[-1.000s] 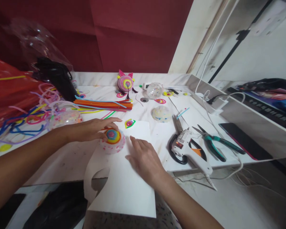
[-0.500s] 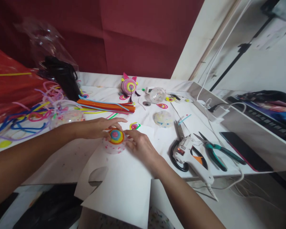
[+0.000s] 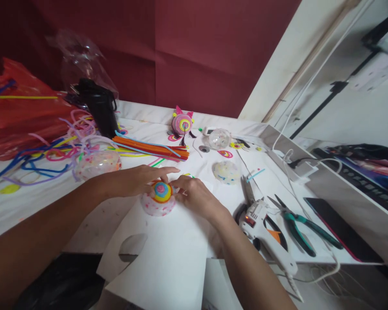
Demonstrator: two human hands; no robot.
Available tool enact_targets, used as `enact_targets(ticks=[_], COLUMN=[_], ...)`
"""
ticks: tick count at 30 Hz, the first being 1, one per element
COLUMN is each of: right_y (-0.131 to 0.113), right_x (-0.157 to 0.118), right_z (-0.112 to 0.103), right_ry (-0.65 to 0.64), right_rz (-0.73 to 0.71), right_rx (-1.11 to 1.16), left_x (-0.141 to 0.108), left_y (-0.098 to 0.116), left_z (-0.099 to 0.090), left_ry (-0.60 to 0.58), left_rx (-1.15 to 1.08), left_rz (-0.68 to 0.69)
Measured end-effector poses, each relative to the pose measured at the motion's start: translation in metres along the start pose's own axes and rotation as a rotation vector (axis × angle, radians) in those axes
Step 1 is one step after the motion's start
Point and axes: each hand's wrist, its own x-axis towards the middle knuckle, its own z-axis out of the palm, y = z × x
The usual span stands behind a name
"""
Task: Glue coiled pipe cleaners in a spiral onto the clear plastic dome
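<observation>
A clear plastic dome with pink specks [image 3: 158,208] rests on white paper [image 3: 168,254] in front of me. On its top sits a round pipe-cleaner coil [image 3: 162,190], pink at the centre, then blue, yellow and orange-red. My left hand [image 3: 139,178] pinches the coil's rim from the left, its index finger stretched over the far side. From the right, my right hand [image 3: 195,194] has its fingertips closed on the opposite rim. The fingers partly hide the coil's far edge.
A glue gun [image 3: 267,234] lies at right on scissors [image 3: 248,193], beside green-handled pliers [image 3: 305,226] and a phone [image 3: 342,230]. Orange pipe cleaners [image 3: 151,148], a decorated pink ball [image 3: 182,123] and another speckled dome [image 3: 226,172] lie beyond. A black bottle [image 3: 98,107] stands back left.
My view has shifted, so the scene sits a little lower and further right. Both hands stay at the coil, and my right fingers sit closer around its rim.
</observation>
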Motion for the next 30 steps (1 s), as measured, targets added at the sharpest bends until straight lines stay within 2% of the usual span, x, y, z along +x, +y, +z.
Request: enact_targets(ticks=[8, 17, 24, 30], right_y=[-0.001, 0.015, 0.015, 0.013], right_x=[0.007, 0.002, 0.001, 0.000], right_z=[-0.004, 0.006, 0.007, 0.007], right_ry=[-0.056, -0.010, 0.020, 0.047], right_rz=[-0.023, -0.048, -0.059, -0.085], right_rx=[-0.036, 0.202, 0.210, 0.184], left_x=[-0.002, -0.010, -0.012, -0.014], left_y=[0.002, -0.017, -0.017, -0.025], left_z=[0.007, 0.020, 0.022, 0.023], left_ry=[0.046, 0.139, 0.143, 0.127], left_rx=[-0.092, -0.185, -0.236, -0.197], left_rz=[-0.073, -0.053, -0.027, -0.042])
